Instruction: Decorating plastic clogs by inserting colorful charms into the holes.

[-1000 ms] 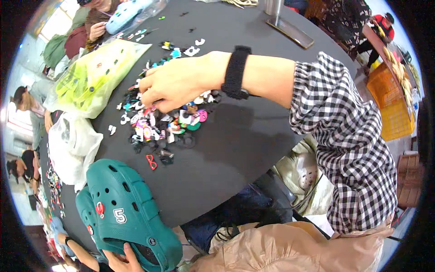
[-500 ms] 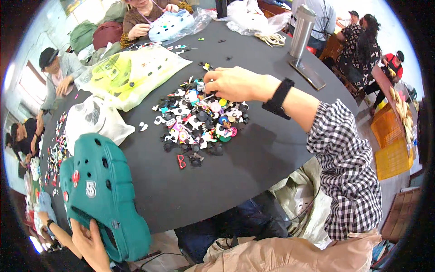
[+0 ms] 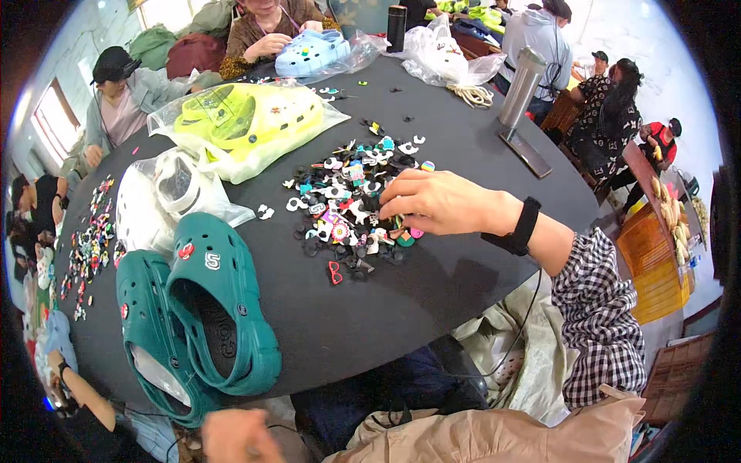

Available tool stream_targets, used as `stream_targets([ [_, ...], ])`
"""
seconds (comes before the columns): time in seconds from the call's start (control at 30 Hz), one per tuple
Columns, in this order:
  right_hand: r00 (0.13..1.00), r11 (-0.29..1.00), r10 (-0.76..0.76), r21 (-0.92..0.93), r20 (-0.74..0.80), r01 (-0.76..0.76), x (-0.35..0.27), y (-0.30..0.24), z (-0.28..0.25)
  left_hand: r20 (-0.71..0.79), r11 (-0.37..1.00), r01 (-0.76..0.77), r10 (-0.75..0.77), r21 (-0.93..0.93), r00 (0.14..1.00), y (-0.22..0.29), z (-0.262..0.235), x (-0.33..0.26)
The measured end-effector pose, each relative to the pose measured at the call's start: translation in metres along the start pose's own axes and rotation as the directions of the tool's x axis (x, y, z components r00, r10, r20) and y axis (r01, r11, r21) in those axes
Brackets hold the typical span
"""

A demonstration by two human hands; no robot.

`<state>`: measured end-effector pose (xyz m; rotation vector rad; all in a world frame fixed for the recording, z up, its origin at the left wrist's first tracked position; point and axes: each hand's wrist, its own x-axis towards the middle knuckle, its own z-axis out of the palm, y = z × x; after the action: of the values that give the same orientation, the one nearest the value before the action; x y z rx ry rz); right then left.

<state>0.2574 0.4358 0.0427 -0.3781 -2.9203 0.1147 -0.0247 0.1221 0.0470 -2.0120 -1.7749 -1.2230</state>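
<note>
Right hand (image 3: 436, 202) lay over the near edge of the pile of small shoe charms (image 3: 351, 204) on the round black table (image 3: 463, 139), fingers curled down into the pieces; its grip was half closed, and whether a charm sat pinched under the fingertips could not be told, the knuckles hid it. Left hand (image 3: 231, 436) was at the bottom rim, below the table edge, near the heels of the pair of green clogs (image 3: 204, 316); loosely curled, no hold visible, contents unclear. The clogs overhung the near table edge, one already carrying a red charm and a white one. Risk noted: a nudge from the left hand or forearm could have tipped the overhanging pair off the table. Risk noted: the charms lay loose and heaped, so a sweeping wrist or checked sleeve (image 3: 598, 324) could have scattered pieces toward the rim; a lone red charm (image 3: 336, 272) already sat apart from the heap. Bagged yellow clogs (image 3: 247, 119) and bagged white clogs (image 3: 166, 197) crowded the far side, leaving little sorting room
</note>
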Motion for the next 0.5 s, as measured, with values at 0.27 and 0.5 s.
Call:
stream_targets([
  [0.27, 0.971, 0.964, 0.226, -0.124, -0.078, -0.235, 0.000, 0.008, 0.001, 0.209, 0.823, 0.010, 0.132, -0.568, 0.969, 0.019, 0.074, -0.029],
  [0.5, 0.871, 0.905, 0.419, 0.046, -0.255, -0.422, -0.047, -0.024, -0.035, 0.265, 0.788, -0.010, 0.219, -0.616, 0.939, 0.015, 0.085, -0.014],
])
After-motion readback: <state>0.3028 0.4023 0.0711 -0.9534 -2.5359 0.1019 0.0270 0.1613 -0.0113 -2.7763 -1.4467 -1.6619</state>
